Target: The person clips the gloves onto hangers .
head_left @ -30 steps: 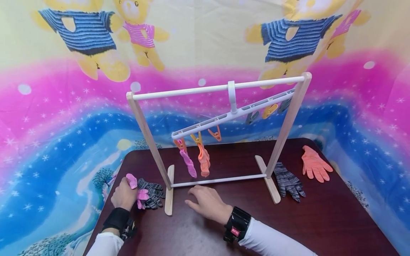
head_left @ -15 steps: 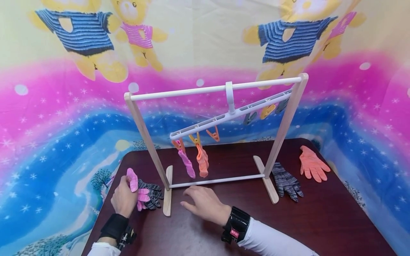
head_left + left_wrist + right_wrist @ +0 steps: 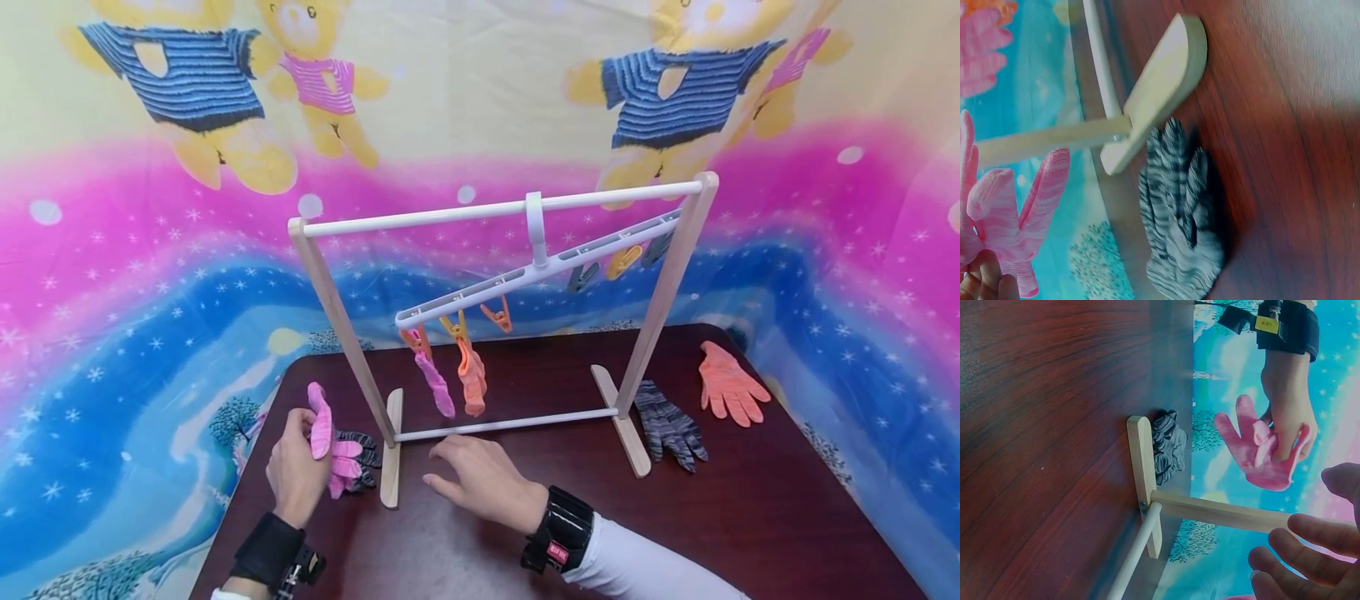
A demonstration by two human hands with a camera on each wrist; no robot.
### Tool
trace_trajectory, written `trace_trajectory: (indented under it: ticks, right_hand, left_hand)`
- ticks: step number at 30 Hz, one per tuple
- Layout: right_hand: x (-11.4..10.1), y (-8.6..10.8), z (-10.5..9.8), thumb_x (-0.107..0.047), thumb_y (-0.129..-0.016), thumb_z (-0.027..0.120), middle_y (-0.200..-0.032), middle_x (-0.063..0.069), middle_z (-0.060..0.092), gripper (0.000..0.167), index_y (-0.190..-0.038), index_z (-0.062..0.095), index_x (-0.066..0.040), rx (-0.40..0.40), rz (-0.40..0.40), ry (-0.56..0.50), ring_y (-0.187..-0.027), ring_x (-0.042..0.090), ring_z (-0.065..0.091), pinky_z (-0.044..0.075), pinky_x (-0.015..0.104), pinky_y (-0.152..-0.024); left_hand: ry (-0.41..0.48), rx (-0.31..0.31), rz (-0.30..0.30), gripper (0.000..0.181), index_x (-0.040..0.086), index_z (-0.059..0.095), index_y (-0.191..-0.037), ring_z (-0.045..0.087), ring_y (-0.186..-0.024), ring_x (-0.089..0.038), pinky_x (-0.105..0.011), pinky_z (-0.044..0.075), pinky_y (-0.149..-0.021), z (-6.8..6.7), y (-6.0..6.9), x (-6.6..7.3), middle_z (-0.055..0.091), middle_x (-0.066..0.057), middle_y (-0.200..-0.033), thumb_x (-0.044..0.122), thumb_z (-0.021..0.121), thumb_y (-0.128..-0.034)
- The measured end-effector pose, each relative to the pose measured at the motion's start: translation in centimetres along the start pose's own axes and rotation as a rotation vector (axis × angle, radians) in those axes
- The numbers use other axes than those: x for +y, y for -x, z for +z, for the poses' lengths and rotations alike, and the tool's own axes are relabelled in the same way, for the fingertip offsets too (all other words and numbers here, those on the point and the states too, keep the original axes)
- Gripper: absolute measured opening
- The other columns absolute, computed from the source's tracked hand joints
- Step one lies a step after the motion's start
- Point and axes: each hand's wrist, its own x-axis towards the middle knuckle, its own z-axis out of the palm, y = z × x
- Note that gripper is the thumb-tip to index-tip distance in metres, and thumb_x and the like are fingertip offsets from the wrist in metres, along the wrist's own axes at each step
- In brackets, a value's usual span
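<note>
My left hand (image 3: 296, 471) pinches a pink glove (image 3: 321, 429) above the left side of the table. Behind it, partly hidden in the head view, lies a dark striped glove (image 3: 1179, 240). My right hand (image 3: 487, 483) hovers or rests by the rack's lower bar (image 3: 517, 422), fingers loosely bent and holding nothing. From the rack's top rod hangs a tilted white clip hanger (image 3: 487, 292), low end at left. A pink glove (image 3: 435, 387) hangs from its leftmost orange clip. Beside that, an orange glove (image 3: 472, 383) hangs from a yellow clip (image 3: 454, 327).
An orange clip (image 3: 497, 317), a yellow clip (image 3: 624, 261) and grey clips (image 3: 583, 277) on the hanger hold nothing. A wooden rack post (image 3: 327, 325) stands between the left hand and the hanger. Right of the rack lie a dark striped glove (image 3: 667, 425) and an orange glove (image 3: 731, 383).
My left hand has moved up and slightly right, raising the pink glove, which now stands more upright. The right hand has stayed nearly still.
</note>
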Motion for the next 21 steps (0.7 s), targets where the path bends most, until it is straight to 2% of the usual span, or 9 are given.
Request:
trace_trajectory:
  ticks: [6, 12, 21]
  right_hand:
    - [0.1, 0.4, -0.2, -0.043, -0.095, 0.066, -0.106, -0.005, 0.074, 0.030, -0.112, 0.073, -0.019, 0.020, -0.001, 0.002, -0.096, 0.009, 0.070, 0.056, 0.029, -0.078]
    - [0.3, 0.7, -0.5, -0.044, -0.096, 0.065, -0.107, -0.005, 0.074, 0.031, -0.112, 0.073, -0.019, 0.020, 0.004, -0.007, -0.098, 0.009, 0.070, 0.057, 0.030, -0.079]
    - [0.5, 0.9, -1.3, -0.044, -0.096, 0.065, -0.108, -0.005, 0.074, 0.032, -0.114, 0.073, -0.018, -0.004, 0.020, -0.052, -0.099, 0.010, 0.070, 0.057, 0.031, -0.082]
  left_hand:
    - [0.027, 0.020, 0.063, 0.017, 0.009, 0.057, -0.102, 0.058, -0.062, -0.028, -0.033, 0.034, -0.056, -0.2, 1.1, 1.1, 0.064, -0.014, -0.076, 0.014, 0.069, -0.0909]
    - [0.088, 0.043, 0.097, 0.018, 0.008, 0.058, -0.101, 0.058, -0.064, -0.023, -0.033, 0.037, -0.058, -0.2, 1.8, 2.2, 0.065, -0.011, -0.076, 0.013, 0.072, -0.0901]
    - [0.191, 0.032, 0.144, 0.024, 0.006, 0.057, -0.102, 0.060, -0.067, -0.013, -0.022, 0.042, -0.059, -0.2, 2.8, 3.7, 0.067, -0.010, -0.080, 0.005, 0.076, -0.0859]
